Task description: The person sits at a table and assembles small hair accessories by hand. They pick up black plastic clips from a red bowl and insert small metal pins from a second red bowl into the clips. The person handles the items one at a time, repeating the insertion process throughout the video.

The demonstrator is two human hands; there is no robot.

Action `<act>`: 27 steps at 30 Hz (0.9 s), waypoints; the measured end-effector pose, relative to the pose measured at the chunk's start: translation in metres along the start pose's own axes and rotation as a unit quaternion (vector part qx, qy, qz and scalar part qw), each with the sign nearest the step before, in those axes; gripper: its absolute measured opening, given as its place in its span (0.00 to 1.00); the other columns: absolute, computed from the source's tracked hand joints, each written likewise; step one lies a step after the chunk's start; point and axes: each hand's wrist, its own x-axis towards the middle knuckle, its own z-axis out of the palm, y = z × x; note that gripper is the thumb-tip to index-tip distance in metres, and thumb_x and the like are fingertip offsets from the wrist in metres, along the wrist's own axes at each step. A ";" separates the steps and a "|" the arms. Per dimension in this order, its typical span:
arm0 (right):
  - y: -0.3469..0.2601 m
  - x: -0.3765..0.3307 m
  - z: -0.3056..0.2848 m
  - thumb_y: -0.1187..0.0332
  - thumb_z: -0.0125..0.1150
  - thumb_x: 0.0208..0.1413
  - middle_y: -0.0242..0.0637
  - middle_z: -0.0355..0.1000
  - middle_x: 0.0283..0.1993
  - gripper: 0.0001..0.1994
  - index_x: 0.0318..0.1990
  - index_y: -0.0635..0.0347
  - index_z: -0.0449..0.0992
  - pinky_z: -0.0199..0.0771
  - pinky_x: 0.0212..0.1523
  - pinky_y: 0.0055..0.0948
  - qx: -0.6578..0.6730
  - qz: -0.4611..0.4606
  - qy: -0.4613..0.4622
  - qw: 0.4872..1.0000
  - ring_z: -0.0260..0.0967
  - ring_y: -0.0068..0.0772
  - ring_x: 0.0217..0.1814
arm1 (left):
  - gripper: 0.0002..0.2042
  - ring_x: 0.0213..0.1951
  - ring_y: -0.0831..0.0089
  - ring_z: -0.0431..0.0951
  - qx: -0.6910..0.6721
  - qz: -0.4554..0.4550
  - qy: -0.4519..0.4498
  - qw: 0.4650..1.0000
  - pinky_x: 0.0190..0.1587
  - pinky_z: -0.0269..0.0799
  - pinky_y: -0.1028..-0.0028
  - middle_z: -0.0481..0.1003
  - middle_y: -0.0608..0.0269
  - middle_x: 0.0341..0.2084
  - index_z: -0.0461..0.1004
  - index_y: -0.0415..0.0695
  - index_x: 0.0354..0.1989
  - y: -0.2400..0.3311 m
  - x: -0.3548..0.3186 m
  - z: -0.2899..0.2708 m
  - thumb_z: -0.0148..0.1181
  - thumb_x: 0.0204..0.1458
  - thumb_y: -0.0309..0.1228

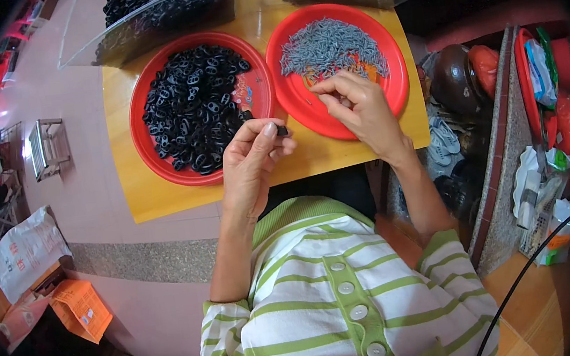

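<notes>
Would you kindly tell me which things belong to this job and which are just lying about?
In use:
small black piece in the left hand
left tray of black pieces
right tray of grey screws, near the right hand
clear bins

Apparently lying about:
metal stool
white bag
orange box
brown jar

Hands (252, 155): two. Black parts (192, 104): too many to count. Grey screws (329, 43): too many to count. Red trays (298, 108): two. Clear bins (78, 50): two. Table (310, 155): one. Stool (50, 148): one. Orange box (81, 310): one. Shirt buttons (359, 311): four.

The left hand (248, 152) half-covered a black piece (282, 130) — I couldn't tell its shape. Clear bins (82, 48) ran beyond view.
</notes>
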 end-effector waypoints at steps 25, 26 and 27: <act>-0.019 -0.002 0.039 0.74 0.57 0.57 0.31 0.70 0.41 0.05 0.39 0.62 0.75 0.66 0.30 0.14 0.385 0.114 -0.025 0.916 0.66 0.14 0.36 | 0.09 0.41 0.67 0.79 0.033 -0.042 0.016 0.998 0.46 0.77 0.73 0.76 0.53 0.36 0.71 0.33 0.42 -0.001 0.003 -0.013 0.54 0.55 0.23; -0.020 -0.003 0.039 0.74 0.57 0.57 0.31 0.70 0.40 0.05 0.39 0.62 0.75 0.66 0.30 0.14 0.390 0.124 -0.030 0.912 0.66 0.14 0.36 | 0.08 0.39 0.68 0.79 0.015 -0.043 0.005 0.999 0.45 0.77 0.74 0.76 0.53 0.35 0.71 0.34 0.42 0.000 0.003 -0.013 0.54 0.55 0.23; -0.020 -0.003 0.040 0.74 0.57 0.57 0.30 0.70 0.40 0.05 0.39 0.62 0.75 0.66 0.31 0.14 0.395 0.135 -0.035 0.908 0.66 0.14 0.36 | 0.07 0.38 0.69 0.79 -0.003 -0.045 -0.007 0.999 0.43 0.77 0.75 0.76 0.53 0.35 0.71 0.34 0.41 0.001 0.003 -0.013 0.54 0.55 0.23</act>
